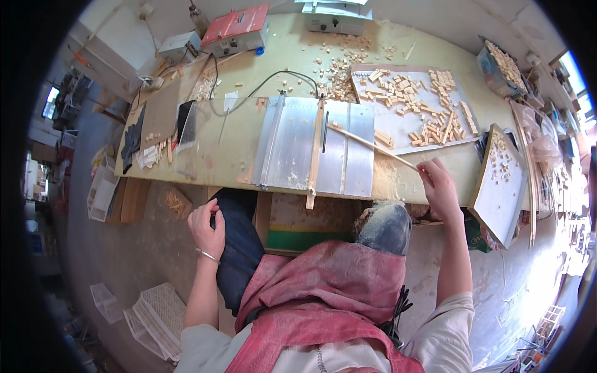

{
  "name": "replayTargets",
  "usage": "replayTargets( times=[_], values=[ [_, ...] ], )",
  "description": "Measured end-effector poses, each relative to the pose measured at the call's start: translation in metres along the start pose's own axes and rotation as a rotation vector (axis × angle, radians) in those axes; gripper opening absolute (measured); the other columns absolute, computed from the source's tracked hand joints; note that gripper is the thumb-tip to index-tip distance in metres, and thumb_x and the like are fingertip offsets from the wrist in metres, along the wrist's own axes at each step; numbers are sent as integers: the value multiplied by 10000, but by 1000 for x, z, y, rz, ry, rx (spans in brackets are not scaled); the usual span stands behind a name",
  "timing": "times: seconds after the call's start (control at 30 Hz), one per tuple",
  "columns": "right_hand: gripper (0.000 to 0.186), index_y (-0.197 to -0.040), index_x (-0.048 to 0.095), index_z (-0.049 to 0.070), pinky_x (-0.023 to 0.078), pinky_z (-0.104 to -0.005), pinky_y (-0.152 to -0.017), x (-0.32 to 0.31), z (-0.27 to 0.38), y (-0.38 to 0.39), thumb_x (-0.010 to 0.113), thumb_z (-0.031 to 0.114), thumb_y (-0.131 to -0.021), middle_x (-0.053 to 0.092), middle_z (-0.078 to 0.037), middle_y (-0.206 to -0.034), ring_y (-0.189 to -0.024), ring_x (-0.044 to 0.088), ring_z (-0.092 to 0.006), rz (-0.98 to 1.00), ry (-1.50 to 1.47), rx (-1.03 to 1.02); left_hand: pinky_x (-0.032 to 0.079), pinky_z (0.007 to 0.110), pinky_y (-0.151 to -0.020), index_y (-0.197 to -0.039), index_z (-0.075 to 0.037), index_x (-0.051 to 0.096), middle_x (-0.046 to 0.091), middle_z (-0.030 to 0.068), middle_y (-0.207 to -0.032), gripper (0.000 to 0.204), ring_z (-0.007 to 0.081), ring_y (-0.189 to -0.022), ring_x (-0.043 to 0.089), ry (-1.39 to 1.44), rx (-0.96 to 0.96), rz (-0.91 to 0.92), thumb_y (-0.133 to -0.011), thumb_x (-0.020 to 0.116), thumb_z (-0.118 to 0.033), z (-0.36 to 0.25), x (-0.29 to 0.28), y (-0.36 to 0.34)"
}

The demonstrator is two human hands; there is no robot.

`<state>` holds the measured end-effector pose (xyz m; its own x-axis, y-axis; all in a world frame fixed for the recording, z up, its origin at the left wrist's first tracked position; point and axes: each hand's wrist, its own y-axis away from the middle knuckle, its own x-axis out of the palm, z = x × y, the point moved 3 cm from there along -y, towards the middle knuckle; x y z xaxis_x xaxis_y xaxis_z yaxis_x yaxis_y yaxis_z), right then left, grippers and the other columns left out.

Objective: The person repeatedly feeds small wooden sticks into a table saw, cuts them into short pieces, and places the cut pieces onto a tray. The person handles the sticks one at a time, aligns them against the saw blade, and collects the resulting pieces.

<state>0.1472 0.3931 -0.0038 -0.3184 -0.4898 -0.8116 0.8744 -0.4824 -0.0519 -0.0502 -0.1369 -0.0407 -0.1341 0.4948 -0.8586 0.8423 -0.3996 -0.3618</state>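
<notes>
Hands stand well apart: the right hand (pixel 440 186) pinches the near end of a thin wooden stick (pixel 373 146) between thumb and fingers, while the left hand (pixel 207 229) rests by the left knee with its fingers loosely curled, and whether anything is inside it I cannot tell. From the right hand the stick slants up and leftward, its far end over a flat metal plate (pixel 359 168), just beside a narrow dark slot (pixel 325 133). Left of that slot a wooden strip (pixel 316 143) runs across the plate from back to front and juts past the front edge of the pale green counter (pixel 236 143). Behind the stick, a white board (pixel 373 115) carries many small wooden blocks (pixel 438 78), some in rows, others loose, and small offcuts (pixel 339 78) lie heaped beside the board's left edge. At the back left sits a red-topped metal box (pixel 235 34); a black cable (pixel 267 84) loops across the counter. A tilted tray (pixel 497 202) with little cubes on it leans at the right end. Below the front edge, a red apron (pixel 317 280) covers the person's lap
</notes>
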Motion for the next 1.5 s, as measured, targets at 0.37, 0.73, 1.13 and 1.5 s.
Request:
replayTargets(
  times=[0.37, 0.73, 1.13, 1.5],
  values=[
    [128, -1131, 690, 12, 541, -459, -844, 30, -34, 31, 629, 65, -1031, 661, -202, -1046, -961, 664, -415, -471, -79, 76, 449, 456, -1056, -1253, -56, 716, 741, 76, -1059, 298, 275, -1027, 675, 3, -3, 3, -956, 690, -48, 0, 5, 2],
    [300, -1186, 712, -17, 527, -473, -950, 7, -176, 63, 744, 162, -947, 687, -177, -1117, -1058, 660, -373, -616, 312, 517, 435, 449, -1095, -1280, -37, 704, 736, 88, -1074, 324, 267, -1033, 674, 23, -51, 42, -957, 679, -27, -2, 8, 2],
    [198, -1045, 761, 55, 486, -488, -993, 22, -86, -89, 706, 202, -925, 701, -138, -1163, -1168, 626, -344, -155, 511, 193, 438, 445, -1086, -1287, -38, 704, 734, 91, -1075, 327, 266, -1020, 678, -9, -53, 75, -961, 674, -49, -8, 12, -2],
    [126, -974, 767, 73, 512, -480, -963, 48, -111, -92, 695, 152, -908, 733, -129, -1051, -1083, 661, -357, -269, 352, 131, 438, 443, -1085, -1280, -35, 702, 727, 96, -1081, 317, 270, -1029, 671, -35, -70, 98, -965, 679, -54, -5, 12, -3]
  ],
)
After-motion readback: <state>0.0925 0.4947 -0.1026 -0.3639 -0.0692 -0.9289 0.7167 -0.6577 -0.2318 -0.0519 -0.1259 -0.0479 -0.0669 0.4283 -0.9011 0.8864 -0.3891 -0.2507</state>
